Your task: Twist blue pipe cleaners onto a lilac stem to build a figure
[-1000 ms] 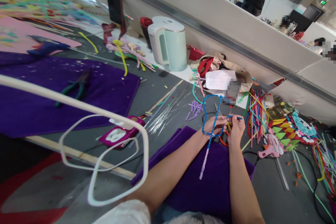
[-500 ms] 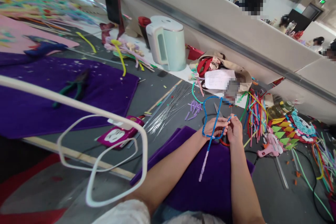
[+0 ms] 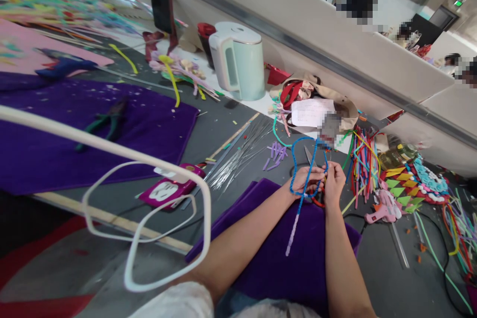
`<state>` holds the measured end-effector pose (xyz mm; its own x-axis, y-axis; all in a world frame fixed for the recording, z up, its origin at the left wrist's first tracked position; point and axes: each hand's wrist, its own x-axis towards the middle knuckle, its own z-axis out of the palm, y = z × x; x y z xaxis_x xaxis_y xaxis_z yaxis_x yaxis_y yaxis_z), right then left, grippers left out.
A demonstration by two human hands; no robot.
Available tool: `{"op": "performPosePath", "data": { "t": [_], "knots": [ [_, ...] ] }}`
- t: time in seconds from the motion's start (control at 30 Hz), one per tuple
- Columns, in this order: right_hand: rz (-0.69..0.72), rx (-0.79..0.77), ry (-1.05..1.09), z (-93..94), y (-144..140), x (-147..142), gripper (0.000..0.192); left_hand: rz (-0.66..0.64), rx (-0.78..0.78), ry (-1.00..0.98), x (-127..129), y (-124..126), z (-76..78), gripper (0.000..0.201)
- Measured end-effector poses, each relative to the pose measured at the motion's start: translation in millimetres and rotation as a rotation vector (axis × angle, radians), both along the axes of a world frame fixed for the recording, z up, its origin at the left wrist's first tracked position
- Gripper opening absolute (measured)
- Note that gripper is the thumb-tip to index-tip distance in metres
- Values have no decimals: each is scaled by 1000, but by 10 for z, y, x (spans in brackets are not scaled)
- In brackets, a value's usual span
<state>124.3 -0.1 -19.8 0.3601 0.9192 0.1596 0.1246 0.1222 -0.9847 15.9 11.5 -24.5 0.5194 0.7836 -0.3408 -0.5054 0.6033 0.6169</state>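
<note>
Purple cloths count two: a large purple cloth (image 3: 93,129) well to the left of the fingers, with green-handled pliers (image 3: 106,121) lying on it, and a smaller purple mat (image 3: 268,248) directly beneath both forearms. One pale kettle (image 3: 238,62) stands upright far beyond the fingers, near the partition edge. A white wire frame (image 3: 149,208) loops close to the camera, well left of the hands. Bare grey table shows between the two cloths and to the right of the mat's edge, giving open room there; farther right lies a crowded bundle of coloured stems (image 3: 363,164) and one pink glue gun (image 3: 380,211).

One blue pipe cleaner (image 3: 303,174) sits between the two hands. Its long axis runs from a loop above the fingers down toward the person, the pale lilac tail pointing at the lower left over the mat. The left hand (image 3: 303,181) curls around the stem with fingers closed on it. The right hand (image 3: 335,179) pinches the same stem's upper end, fingertips pressed together just beside the left thumb.
</note>
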Motion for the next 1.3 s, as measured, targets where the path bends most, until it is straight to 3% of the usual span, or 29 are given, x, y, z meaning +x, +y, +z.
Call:
{"op": "performPosePath", "data": {
  "t": [0.3,0.57,0.77,0.9,1.03,1.2,1.3],
  "knots": [
    [31,33,-141,48,-6,40,28,-23,69,23,49,-16,-66,29],
    [-173,41,-565,-3,25,91,36,17,120,113,135,-84,-54,26],
    [-241,108,-722,39,4,141,26,54,122,129,152,-104,-32,26],
    [-175,166,-647,81,-19,128,24,101,128,142,127,-82,-10,30],
    [-153,85,-427,71,1,102,23,124,129,170,119,-73,-10,35],
    [-79,69,-104,52,46,101,29,92,102,135,123,-83,2,34],
    [-1,123,-29,85,37,103,35,73,87,115,116,-81,29,32]
  ]
}}
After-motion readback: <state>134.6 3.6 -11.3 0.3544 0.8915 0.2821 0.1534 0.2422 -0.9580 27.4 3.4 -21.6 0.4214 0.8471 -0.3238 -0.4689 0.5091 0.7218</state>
